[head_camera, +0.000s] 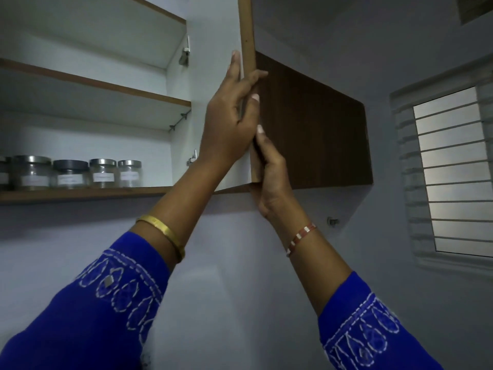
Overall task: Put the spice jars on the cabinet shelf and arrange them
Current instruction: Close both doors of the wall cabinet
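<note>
Hands (232, 121) gripping cabinet door (306, 124), labelled spice jars (102, 173) on bottom shelf (80, 194)

I can't read the white paper labels (102, 177) on the clear steel-lidded jars. At nine o'clock, the leftmost jar (3, 173) is cut off.

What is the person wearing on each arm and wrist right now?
Both arms have bright blue sleeves with white stitched loop embroidery. The left sleeve ends below a plain gold bangle. The right sleeve ends below a thin red and white bracelet. The left hand and right hand are bare, without gloves.
</note>
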`<action>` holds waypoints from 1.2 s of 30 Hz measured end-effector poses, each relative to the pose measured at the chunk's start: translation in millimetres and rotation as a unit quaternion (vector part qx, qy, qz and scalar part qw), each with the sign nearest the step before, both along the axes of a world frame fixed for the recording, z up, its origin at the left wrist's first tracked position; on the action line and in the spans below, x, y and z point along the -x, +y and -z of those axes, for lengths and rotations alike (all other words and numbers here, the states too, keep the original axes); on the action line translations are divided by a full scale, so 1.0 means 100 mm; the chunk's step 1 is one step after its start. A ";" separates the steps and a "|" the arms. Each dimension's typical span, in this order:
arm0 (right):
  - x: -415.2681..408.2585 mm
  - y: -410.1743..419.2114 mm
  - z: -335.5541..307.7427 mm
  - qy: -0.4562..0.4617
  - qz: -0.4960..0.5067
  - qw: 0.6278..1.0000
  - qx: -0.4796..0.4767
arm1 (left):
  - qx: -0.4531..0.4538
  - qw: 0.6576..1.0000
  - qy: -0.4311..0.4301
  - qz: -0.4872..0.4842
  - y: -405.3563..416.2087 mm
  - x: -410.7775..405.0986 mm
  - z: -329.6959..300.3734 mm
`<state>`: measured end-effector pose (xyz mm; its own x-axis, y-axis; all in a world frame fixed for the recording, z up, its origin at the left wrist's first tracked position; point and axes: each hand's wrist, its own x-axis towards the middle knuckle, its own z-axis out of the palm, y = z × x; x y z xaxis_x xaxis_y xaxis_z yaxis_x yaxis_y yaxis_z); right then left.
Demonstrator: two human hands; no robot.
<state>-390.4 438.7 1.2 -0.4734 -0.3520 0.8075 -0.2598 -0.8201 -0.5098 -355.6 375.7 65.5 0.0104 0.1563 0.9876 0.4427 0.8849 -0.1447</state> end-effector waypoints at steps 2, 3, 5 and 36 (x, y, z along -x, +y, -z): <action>-0.16 -0.15 0.01 0.016 0.016 1.000 0.004 | -0.003 1.000 0.016 0.001 -0.14 -0.19 0.01; -0.25 -0.23 0.01 0.021 0.028 0.999 0.006 | -0.005 1.000 0.021 -0.001 -0.21 -0.28 0.02; -0.40 -0.39 0.01 0.025 0.046 0.999 0.015 | -0.009 1.000 0.025 -0.004 -0.36 -0.47 0.02; -1.73 -3.33 0.07 0.182 0.384 0.902 -0.077 | -0.150 0.949 -0.102 -0.257 -3.00 -2.32 0.10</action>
<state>-217.1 105.6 -5.7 -0.3393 -0.1536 0.9281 -0.8942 -0.2535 -0.3689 -123.6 75.4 55.6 -0.1878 -0.2006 0.9615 -0.0662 0.9793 0.1913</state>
